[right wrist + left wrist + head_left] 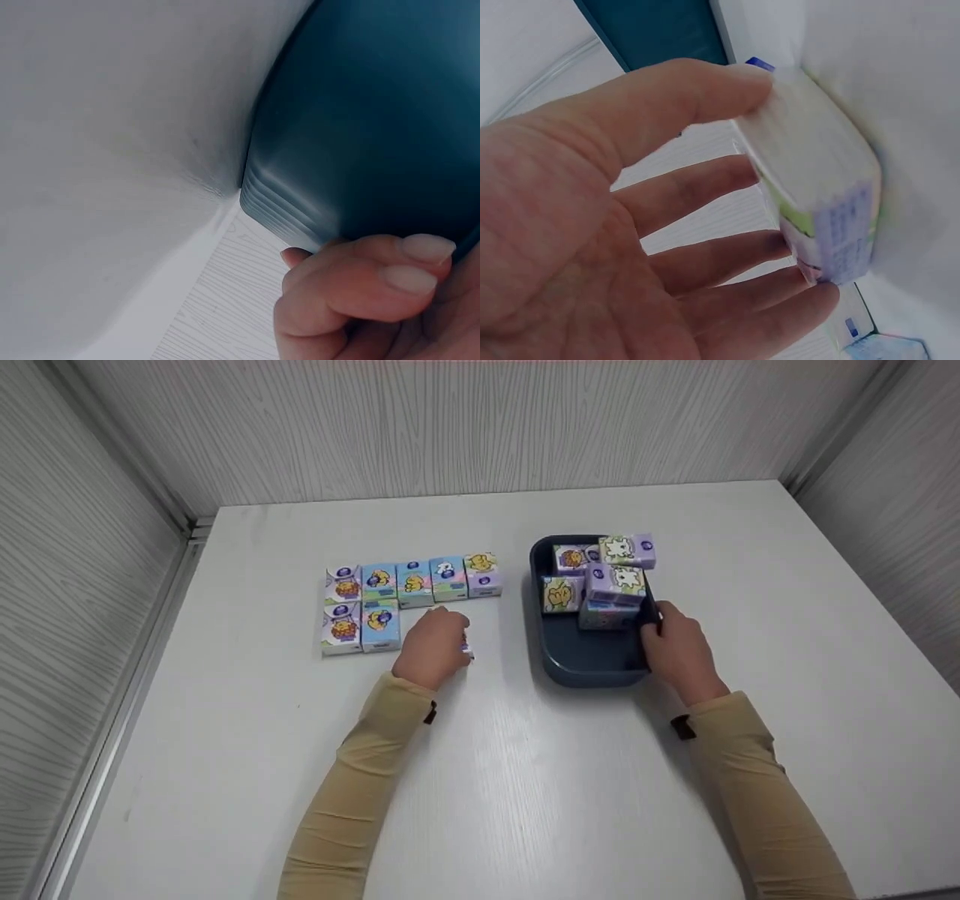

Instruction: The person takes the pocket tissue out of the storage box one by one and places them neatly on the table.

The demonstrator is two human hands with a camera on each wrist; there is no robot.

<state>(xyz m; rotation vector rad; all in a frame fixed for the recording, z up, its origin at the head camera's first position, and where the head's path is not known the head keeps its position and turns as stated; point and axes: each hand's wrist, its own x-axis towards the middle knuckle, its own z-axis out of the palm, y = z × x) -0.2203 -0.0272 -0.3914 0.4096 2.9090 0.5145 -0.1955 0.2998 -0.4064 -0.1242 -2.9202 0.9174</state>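
My left hand (433, 649) is low over the table, just right of the short front row of small printed boxes (380, 625). In the left wrist view its thumb and fingers pinch one small box (814, 142), with a white side and a lilac printed end showing; from the head most of this box is hidden. My right hand (681, 654) grips the right wall of a dark blue bin (592, 651), fingers on the outside in the right wrist view. Several boxes (615, 583) are heaped in the bin's far part, one leaning over the far right rim.
A longer back row of printed boxes (415, 583) stands side by side, left of the bin. The white table (510, 780) is bounded by a grey wood-grain panel (480, 427) at the back and by panels at both sides.
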